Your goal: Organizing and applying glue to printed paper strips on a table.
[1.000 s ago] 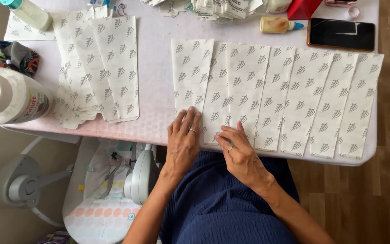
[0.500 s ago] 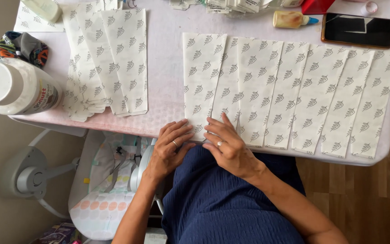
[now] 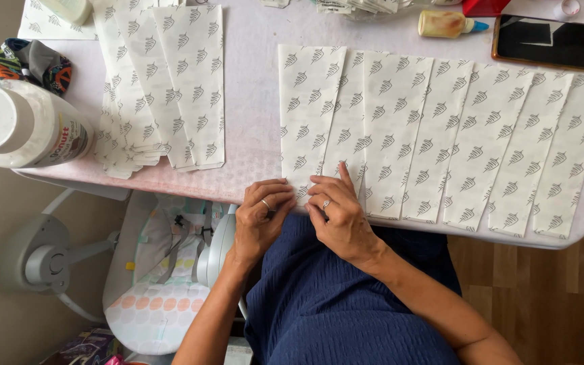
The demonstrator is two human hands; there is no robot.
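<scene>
A row of several overlapping white paper strips (image 3: 434, 128) with a grey leaf print lies fanned across the pale pink table (image 3: 251, 101). My left hand (image 3: 259, 217) and my right hand (image 3: 336, 209) meet at the near end of the leftmost strip (image 3: 309, 115), at the table's front edge. The fingertips of both hands pinch that strip's bottom edge. Each hand wears a ring. My blue clothing (image 3: 346, 304) fills the space below the table.
A second pile of the same printed strips (image 3: 163, 88) lies at the left. A large white jar (image 3: 15, 125) lies on its side at the left edge. A glue bottle (image 3: 449, 23) and a black phone (image 3: 547, 42) sit at the far right. A baby seat (image 3: 163, 270) stands beside me.
Both hands have drawn back from lying flat on the strips to the table's front edge, and the fingers have curled onto the leftmost strip's end.
</scene>
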